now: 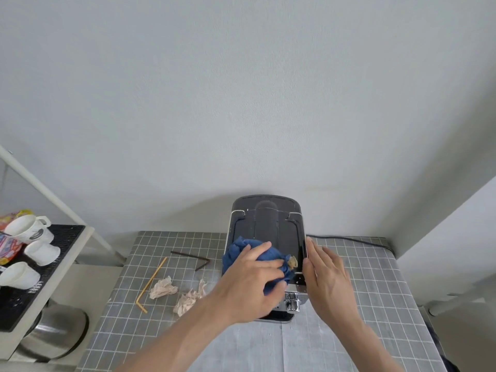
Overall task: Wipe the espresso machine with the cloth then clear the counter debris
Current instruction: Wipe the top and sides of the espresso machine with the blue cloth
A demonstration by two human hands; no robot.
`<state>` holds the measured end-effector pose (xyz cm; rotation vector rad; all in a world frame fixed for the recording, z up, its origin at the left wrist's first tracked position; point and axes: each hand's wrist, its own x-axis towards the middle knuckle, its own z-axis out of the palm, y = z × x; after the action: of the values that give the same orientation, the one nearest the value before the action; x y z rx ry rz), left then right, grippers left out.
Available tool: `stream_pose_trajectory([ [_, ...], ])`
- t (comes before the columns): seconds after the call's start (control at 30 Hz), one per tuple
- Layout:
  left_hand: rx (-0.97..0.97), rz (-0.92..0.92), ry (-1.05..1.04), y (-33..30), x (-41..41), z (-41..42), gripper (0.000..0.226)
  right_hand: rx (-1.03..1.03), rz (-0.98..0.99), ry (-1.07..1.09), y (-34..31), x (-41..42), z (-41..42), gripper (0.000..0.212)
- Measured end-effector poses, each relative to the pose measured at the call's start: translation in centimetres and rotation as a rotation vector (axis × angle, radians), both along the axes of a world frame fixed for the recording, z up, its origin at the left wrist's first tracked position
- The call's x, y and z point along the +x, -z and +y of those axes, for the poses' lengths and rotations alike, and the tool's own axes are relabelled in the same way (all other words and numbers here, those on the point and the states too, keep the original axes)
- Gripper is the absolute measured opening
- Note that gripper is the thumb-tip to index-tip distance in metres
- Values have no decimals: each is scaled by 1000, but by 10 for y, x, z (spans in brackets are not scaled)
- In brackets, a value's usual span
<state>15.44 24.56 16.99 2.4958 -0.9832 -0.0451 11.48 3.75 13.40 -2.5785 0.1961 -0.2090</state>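
1. A black espresso machine with silver trim [268, 224] stands at the far middle of a counter covered in a grey cloth with a white grid pattern [375, 277], its back to the pale wall.
2. A crumpled dark blue cloth [241, 251] lies on the near left part of the machine's top.
3. The left hand [249, 280] presses down on the blue cloth, fingers spread and curled over it, gripping the fabric from above.
4. A small tan scrap [292, 261] shows at the right edge of the cloth, just beyond the left fingertips; what it is cannot be told.
5. The right hand [326, 275] is open and flat, fingers straight and together, laid against the right side of the machine and holding nothing.
6. The machine's chrome fitting [292, 304] juts out at its near front, between the two wrists.
7. Left of the machine, debris lies on the counter: two crumpled beige paper wads [163, 288] [191, 298] near each other, a bent yellow straw [150, 285] to their left, and a bent dark brown straw [193, 257] further back.
8. A black power cord [349, 239] runs along the far right of the counter.
9. At the far left, white paper cups [28, 229] lie tipped on a black ridged mat [67, 237] on a lower shelf, beside a colourful packet [8, 247].
10. A round steel bowl [57, 334] sits below that shelf.
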Motion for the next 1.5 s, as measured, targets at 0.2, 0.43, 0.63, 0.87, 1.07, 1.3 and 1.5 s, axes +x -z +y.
stream_pose_trajectory([
  [0.2,34,-27,-96,5,16,-15,34,-95,10,-37,-2,1,-5,56],
  [0.43,225,-114,-178,-2,98,-49,28,-73,32,-15,-8,0,-2,57],
  [0.63,334,-163,-198,4,102,-52,27,-66,80,-20,-11,-1,-3,51],
  [0.87,269,-179,-140,5,4,-32,50,-34,72,-20,-7,0,-2,52],
  [1.07,117,-170,-119,7,-9,-21,35,-22,58,-20,-7,0,-2,53],
  [1.3,170,-22,-212,-11,68,-46,26,23,67,-28,-11,2,-4,48],
  [1.5,84,-2,-142,5,49,-32,30,98,76,-20,-13,1,-5,49],
])
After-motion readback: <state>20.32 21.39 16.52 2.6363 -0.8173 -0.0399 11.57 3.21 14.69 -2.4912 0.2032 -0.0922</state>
